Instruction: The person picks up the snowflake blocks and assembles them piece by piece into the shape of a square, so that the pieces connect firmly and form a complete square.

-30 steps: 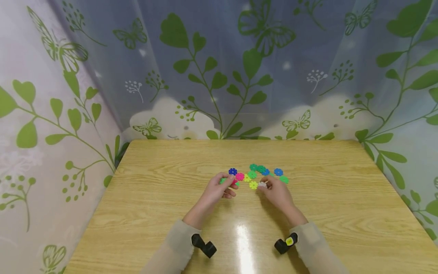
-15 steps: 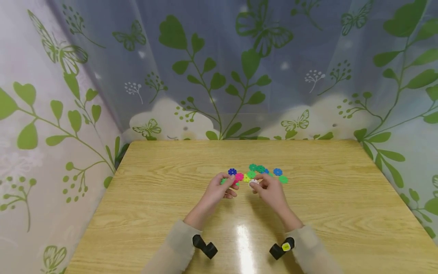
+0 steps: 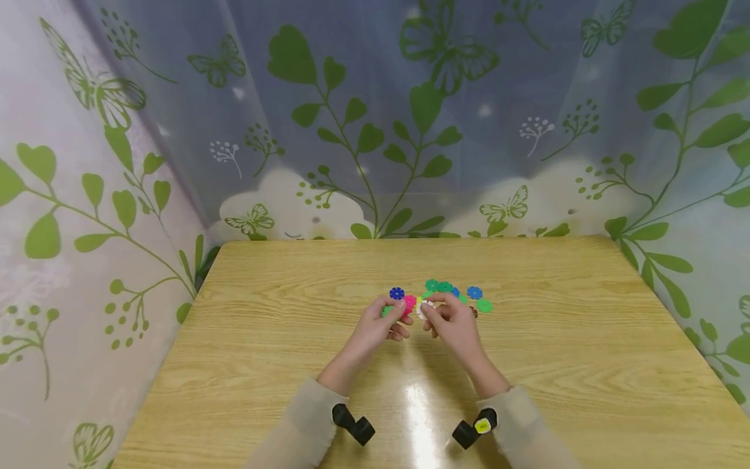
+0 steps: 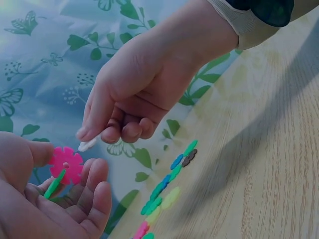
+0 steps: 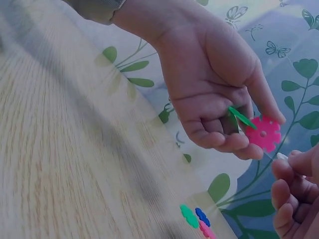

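Table edges lie distant; left hand pinches pink disc, right hand white disc.

The big flat wooden table is yellow-brown with wavy lines. Little plastic flower-shaped discs lie on it. A dark blue disc sits near a pink disc. Two dark green discs touch. A lighter blue disc, a bright green disc, a brown disc and a yellow disc lie close by.
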`<action>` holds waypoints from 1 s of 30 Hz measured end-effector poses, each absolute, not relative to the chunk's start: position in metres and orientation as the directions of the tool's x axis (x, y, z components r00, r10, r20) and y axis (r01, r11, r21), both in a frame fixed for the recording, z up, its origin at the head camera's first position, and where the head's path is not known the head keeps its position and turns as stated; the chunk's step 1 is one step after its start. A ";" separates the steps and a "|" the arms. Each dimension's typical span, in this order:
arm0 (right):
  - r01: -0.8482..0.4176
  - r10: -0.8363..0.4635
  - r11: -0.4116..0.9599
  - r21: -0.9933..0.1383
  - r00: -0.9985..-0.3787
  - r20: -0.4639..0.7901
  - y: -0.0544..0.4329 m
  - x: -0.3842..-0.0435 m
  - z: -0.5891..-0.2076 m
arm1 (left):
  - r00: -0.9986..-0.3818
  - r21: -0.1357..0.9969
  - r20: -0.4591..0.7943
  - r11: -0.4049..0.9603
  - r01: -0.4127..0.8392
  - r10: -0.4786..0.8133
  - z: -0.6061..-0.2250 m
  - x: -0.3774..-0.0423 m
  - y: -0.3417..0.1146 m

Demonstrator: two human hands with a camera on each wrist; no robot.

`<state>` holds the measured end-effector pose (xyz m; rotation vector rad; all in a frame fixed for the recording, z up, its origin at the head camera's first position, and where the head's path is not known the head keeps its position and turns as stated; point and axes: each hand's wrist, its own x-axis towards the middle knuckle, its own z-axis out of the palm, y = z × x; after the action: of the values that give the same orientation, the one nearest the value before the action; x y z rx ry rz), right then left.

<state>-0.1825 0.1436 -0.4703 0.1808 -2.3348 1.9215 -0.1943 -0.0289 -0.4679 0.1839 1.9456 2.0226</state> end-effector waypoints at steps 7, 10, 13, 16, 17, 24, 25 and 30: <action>-0.152 -0.023 0.184 -0.971 -0.988 0.150 0.133 -0.171 -0.444 | -0.938 0.988 -0.139 -0.018 -0.152 0.318 -0.463 -0.192 -0.027; -0.147 -0.023 0.191 -0.971 -0.989 0.146 0.132 -0.169 -0.441 | -0.938 0.989 -0.140 -0.011 -0.151 0.316 -0.466 -0.193 -0.027; -0.144 -0.039 0.203 -0.969 -0.990 0.139 0.131 -0.168 -0.441 | -0.934 0.990 -0.135 0.001 -0.143 0.330 -0.464 -0.192 -0.027; -0.153 -0.058 0.211 -0.965 -0.988 0.143 0.131 -0.168 -0.441 | -0.926 0.991 -0.132 0.018 -0.134 0.354 -0.464 -0.191 -0.027; -0.156 -0.062 0.211 -0.965 -0.987 0.146 0.131 -0.168 -0.441 | -0.923 0.992 -0.126 0.021 -0.127 0.363 -0.464 -0.191 -0.027; -0.162 -0.059 0.222 -0.962 -0.987 0.153 0.128 -0.167 -0.440 | -0.913 0.994 -0.099 0.077 -0.075 0.395 -0.465 -0.191 -0.026; -0.161 -0.058 0.221 -0.962 -0.987 0.152 0.127 -0.167 -0.440 | -0.912 0.993 -0.102 0.088 -0.072 0.396 -0.465 -0.191 -0.026; -0.154 -0.057 0.225 -0.962 -0.988 0.145 0.124 -0.166 -0.439 | -0.911 0.992 -0.116 0.098 -0.083 0.397 -0.465 -0.191 -0.026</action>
<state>-0.1660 0.1243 -0.4386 0.2069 -2.3955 1.8972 -0.1908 -0.0263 -0.4652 0.3079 2.0294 1.8711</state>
